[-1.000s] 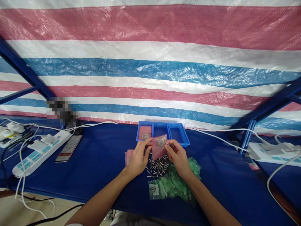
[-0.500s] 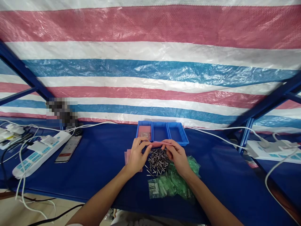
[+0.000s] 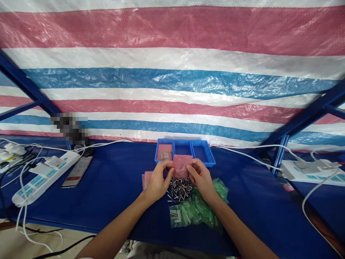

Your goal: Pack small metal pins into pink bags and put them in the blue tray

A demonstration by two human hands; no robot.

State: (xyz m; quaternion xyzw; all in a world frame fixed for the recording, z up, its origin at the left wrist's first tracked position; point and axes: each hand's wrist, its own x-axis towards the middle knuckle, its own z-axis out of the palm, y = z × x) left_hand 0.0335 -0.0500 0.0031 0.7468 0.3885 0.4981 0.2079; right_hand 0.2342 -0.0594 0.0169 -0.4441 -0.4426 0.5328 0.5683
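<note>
Between my two hands a small pink plastic bag is held up, its flat face toward me. My left hand pinches its left edge, and my right hand grips the right edge between thumb and fingers. Beneath the bag lies a pile of small dark metal pins, partly hidden by it. More pink bags lie flat beside my left hand, partly covered by it. Small green-tinted bags are heaped near my right forearm; one at the left end shows light pieces inside.
A blue three-compartment tray stands behind my hands, with a pink bag in its left compartment. To the left are a phone and a power strip with cables. Another power strip sits at right.
The pink bag, seen nearly edge-on before, is now turned so its flat face shows. Both hands keep hold of it in nearly the same place.
</note>
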